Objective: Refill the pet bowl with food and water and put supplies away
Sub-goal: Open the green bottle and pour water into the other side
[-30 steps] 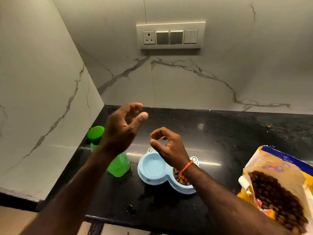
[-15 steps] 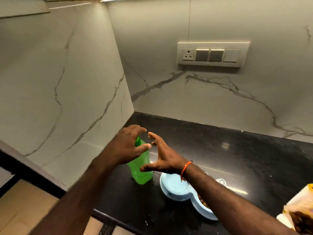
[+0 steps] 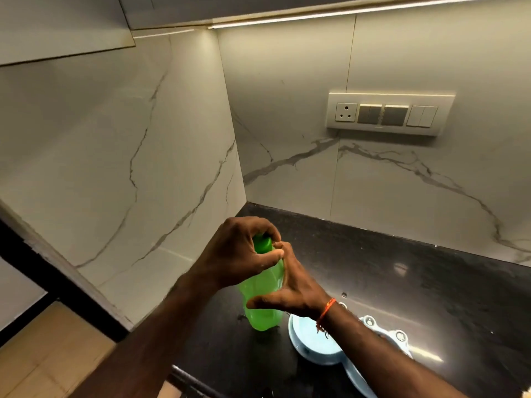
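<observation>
Left hand (image 3: 234, 255) curled over something, right hand (image 3: 290, 288) wrapped lower down, fingers (image 3: 277, 248) meeting, both forearms outstretched.

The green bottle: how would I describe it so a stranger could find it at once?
Look to the corner where the black countertop meets the two marble walls. There the green bottle stands upright, just left of the pale blue pet bowl. It is the only bright green thing, with the left hand round its cap and the right hand steadying its body.

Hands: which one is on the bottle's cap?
The left hand curls over the green cap; the right hand holds the bottle lower down.
</observation>
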`<action>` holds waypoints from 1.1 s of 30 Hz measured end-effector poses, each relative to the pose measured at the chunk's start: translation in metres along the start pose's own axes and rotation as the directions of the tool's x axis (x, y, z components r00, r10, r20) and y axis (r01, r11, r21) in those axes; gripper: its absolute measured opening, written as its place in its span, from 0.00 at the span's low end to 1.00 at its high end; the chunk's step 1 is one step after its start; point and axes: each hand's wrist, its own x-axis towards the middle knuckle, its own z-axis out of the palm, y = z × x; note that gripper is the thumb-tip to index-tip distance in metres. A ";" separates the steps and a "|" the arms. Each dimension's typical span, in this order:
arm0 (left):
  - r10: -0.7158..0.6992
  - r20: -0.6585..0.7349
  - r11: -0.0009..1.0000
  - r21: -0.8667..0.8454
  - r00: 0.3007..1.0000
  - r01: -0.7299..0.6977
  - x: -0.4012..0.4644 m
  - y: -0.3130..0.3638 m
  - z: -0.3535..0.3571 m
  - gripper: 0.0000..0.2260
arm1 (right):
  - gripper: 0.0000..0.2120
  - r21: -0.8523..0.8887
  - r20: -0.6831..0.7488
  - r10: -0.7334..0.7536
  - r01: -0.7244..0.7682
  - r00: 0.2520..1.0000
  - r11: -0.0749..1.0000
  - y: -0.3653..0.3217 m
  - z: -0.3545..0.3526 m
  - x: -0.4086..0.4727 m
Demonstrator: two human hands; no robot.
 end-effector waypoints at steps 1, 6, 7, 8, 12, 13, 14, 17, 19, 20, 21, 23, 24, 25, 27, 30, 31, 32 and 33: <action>0.019 -0.013 0.999 -0.044 1.000 -0.020 0.004 0.008 -0.006 0.07 | 0.48 0.004 -0.035 -0.029 0.030 0.999 1.000 -0.007 -0.004 -0.002; 0.080 -0.043 0.945 -0.314 0.996 -0.090 0.026 0.046 -0.025 0.07 | 0.45 0.047 -0.218 -0.111 0.124 0.970 0.991 -0.039 -0.029 -0.015; 0.094 -0.049 0.931 -0.349 0.994 -0.105 0.031 0.051 -0.025 0.07 | 0.45 0.055 -0.256 -0.104 0.122 0.961 0.991 -0.044 -0.034 -0.018; 0.104 -0.055 0.921 -0.372 0.993 -0.117 0.035 0.056 -0.024 0.07 | 0.45 0.052 -0.293 -0.093 0.113 0.952 0.992 -0.048 -0.040 -0.021; 0.124 -0.100 0.902 -0.404 0.987 -0.154 0.052 0.078 -0.010 0.08 | 0.42 -0.026 -0.374 -0.072 0.067 0.925 0.997 -0.062 -0.063 -0.038; 0.138 -0.116 0.900 -0.400 0.984 -0.173 0.055 0.084 -0.006 0.08 | 0.42 -0.057 -0.391 -0.068 0.049 0.918 0.997 -0.064 -0.069 -0.044; 0.149 -0.126 0.898 -0.399 0.981 -0.187 0.059 0.090 -0.003 0.08 | 0.41 -0.090 -0.412 -0.070 0.035 0.908 0.995 -0.067 -0.075 -0.050; 0.146 -0.159 0.892 -0.405 0.977 -0.199 0.068 0.110 0.010 0.07 | 0.40 -0.176 -0.474 -0.071 -0.015 0.878 0.984 -0.074 -0.087 -0.067; 0.046 -0.253 0.916 -0.374 0.966 -0.142 0.073 0.126 0.024 0.08 | 0.41 -0.232 -0.554 -0.077 -0.065 0.829 0.970 -0.079 -0.090 -0.076; -0.032 -0.303 0.932 -0.353 0.953 -0.081 0.076 0.133 0.032 0.07 | 0.41 -0.260 -0.589 -0.082 -0.092 0.804 0.961 -0.081 -0.091 -0.079; -0.102 -0.334 0.939 -0.344 0.937 -0.020 0.077 0.141 0.038 0.07 | 0.42 -0.283 -0.616 -0.081 -0.125 0.783 0.951 -0.081 -0.093 -0.082; -0.168 -0.337 0.938 -0.345 0.926 0.045 0.078 0.154 0.047 0.05 | 0.44 -0.313 -0.646 -0.067 -0.183 0.761 0.932 -0.081 -0.099 -0.090; -0.161 -0.284 0.938 -0.343 0.945 0.057 0.078 0.159 0.049 0.08 | 0.45 -0.322 -0.657 -0.058 -0.210 0.752 0.923 -0.080 -0.104 -0.094; -0.128 -0.185 0.941 -0.334 0.974 0.060 0.079 0.163 0.049 0.14 | 0.46 -0.329 -0.667 -0.049 -0.235 0.743 0.915 -0.080 -0.109 -0.098; -0.009 0.075 0.940 -0.339 0.997 0.035 0.079 0.172 0.045 0.23 | 0.46 -0.332 -0.695 -0.039 -0.272 0.718 0.903 -0.079 -0.122 -0.108; 0.106 0.269 0.924 -0.382 0.957 0.006 0.079 0.177 0.031 0.28 | 0.45 -0.332 -0.736 -0.032 -0.320 0.676 0.888 -0.079 -0.137 -0.119; 0.113 0.269 0.918 -0.398 0.956 0.003 0.081 0.177 0.027 0.28 | 0.45 -0.338 -0.749 -0.031 -0.341 0.662 0.877 -0.078 -0.141 -0.122; 0.109 0.252 0.916 -0.402 0.962 0.002 0.083 0.177 0.023 0.27 | 0.44 -0.347 -0.758 -0.031 -0.363 0.651 0.864 -0.077 -0.144 -0.124; 0.103 0.223 0.927 -0.374 0.969 -0.012 0.086 0.176 0.020 0.25 | 0.45 -0.361 -0.761 -0.033 -0.380 0.648 0.851 -0.078 -0.146 -0.126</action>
